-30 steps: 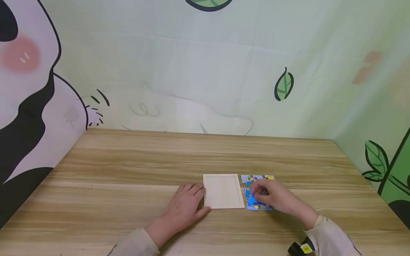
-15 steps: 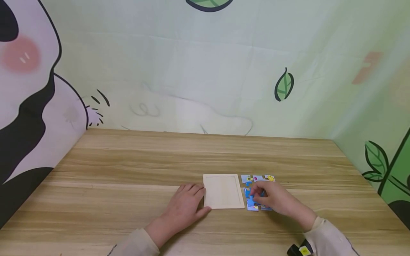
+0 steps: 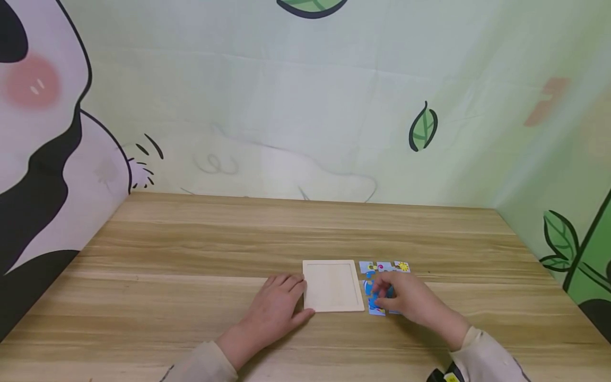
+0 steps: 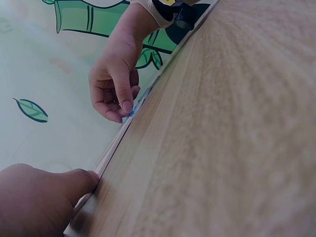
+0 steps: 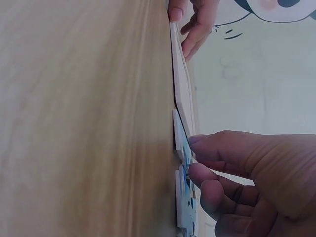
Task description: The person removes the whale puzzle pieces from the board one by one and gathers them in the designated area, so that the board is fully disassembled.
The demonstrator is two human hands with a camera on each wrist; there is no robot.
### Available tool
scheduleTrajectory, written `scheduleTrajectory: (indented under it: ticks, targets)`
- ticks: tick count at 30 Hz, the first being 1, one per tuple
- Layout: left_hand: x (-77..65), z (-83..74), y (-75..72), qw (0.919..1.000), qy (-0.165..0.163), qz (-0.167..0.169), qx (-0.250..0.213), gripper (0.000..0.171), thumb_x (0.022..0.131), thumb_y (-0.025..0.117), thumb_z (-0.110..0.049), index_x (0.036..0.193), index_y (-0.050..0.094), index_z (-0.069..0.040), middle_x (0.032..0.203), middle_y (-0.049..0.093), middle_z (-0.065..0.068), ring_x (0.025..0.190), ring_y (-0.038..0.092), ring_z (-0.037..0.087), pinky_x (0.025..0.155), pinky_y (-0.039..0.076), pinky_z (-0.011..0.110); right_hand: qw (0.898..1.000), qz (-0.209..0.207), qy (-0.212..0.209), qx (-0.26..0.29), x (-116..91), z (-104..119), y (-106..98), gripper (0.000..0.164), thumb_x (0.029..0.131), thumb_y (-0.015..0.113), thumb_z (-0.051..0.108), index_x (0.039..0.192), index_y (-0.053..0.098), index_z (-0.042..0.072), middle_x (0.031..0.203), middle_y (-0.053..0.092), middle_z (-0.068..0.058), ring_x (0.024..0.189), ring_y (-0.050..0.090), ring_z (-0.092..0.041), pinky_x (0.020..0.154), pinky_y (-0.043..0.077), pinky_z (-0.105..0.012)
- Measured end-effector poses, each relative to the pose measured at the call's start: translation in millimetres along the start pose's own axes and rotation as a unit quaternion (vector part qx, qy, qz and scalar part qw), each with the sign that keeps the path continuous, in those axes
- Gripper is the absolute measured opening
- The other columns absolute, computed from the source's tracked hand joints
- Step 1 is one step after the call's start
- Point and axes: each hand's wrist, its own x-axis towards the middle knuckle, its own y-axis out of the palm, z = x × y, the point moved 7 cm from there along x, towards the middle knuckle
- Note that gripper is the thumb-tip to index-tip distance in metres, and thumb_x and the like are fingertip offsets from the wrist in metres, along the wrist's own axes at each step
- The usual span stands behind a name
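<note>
A shallow square wooden tray [image 3: 332, 286] with a raised border lies flat. My left hand [image 3: 278, 305] rests at its left side, fingers straight, thumb at the near corner. Beside the tray's right edge lie several flat jigsaw pieces [image 3: 377, 307] in a rough block, blue with bright pictures; one shows a yellow sun. My right hand [image 3: 408, 297] is over this block, its thumb and index fingertips a little apart and low at the pieces. In the right wrist view those fingertips reach the jigsaw pieces [image 5: 185, 202], and none looks lifted. The palm hides part of the block.
The wood-grain tabletop [image 3: 200, 239] extends around the tray and backs onto a printed wall cloth [image 3: 286, 122]. A black device with a yellow label [image 3: 448, 376] sits at my right cuff.
My right hand has shifted slightly right and nearer, its thumb and fingers parting a little. The lowest pieces have slid marginally right. My left hand and the tray stay put.
</note>
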Motion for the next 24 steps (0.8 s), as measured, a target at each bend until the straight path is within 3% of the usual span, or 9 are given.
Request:
scheduleTrajectory:
  ticks: [15, 24]
  targets:
    - [-0.7, 4.9, 2.3, 0.9999, -0.005, 0.006, 0.014, 0.054, 0.087, 0.063, -0.049, 0.123, 0.06, -0.009, 0.124, 0.064, 0.007, 0.117, 0.057, 0.022, 0.1, 0.045, 0.04, 1.0, -0.011, 0.021, 0.004, 4.9, -0.2, -3.8, 0.004, 0.088, 0.067, 0.017, 0.089, 0.065, 0.015, 0.078, 0.061, 0.008, 0.062, 0.046, -0.002, 0.057, 0.041, -0.019]
    - [-2.2, 5.6, 1.8, 1.0, 0.004, 0.006, -0.002, 0.052, 0.088, 0.063, -0.048, 0.124, 0.06, -0.011, 0.124, 0.061, 0.011, 0.117, 0.058, 0.027, 0.1, 0.046, 0.043, 0.998, -0.051, 0.031, 0.013, 7.6, -1.0, -9.3, 0.011, 0.092, 0.063, 0.015, 0.099, 0.068, 0.009, 0.085, 0.065, 0.002, 0.066, 0.05, -0.007, 0.058, 0.043, -0.019]
